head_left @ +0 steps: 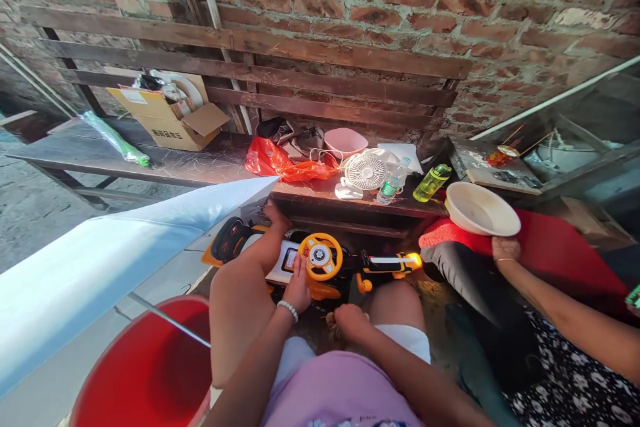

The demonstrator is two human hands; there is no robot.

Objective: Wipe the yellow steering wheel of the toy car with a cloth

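Note:
A toy ride-on car with a yellow steering wheel (pixel 324 257) stands in front of me, between my legs and the bench. My left hand (pixel 299 290), with a white bead bracelet at its wrist, has its fingers stretched out at the wheel's left side; whether they touch the rim I cannot tell. Close to my lap, my right hand (pixel 351 321) is closed. Small brownish bits show at its fingers, too unclear to name.
A wooden bench (pixel 225 167) bears a cardboard box (pixel 173 130), a red plastic bag (pixel 273 159), a white fan (pixel 367 172) and bottles. At right, another person's hand (pixel 506 250) holds a cream basin (pixel 483 208). A red tub (pixel 150 360) and a pale umbrella (pixel 135 247) are at left.

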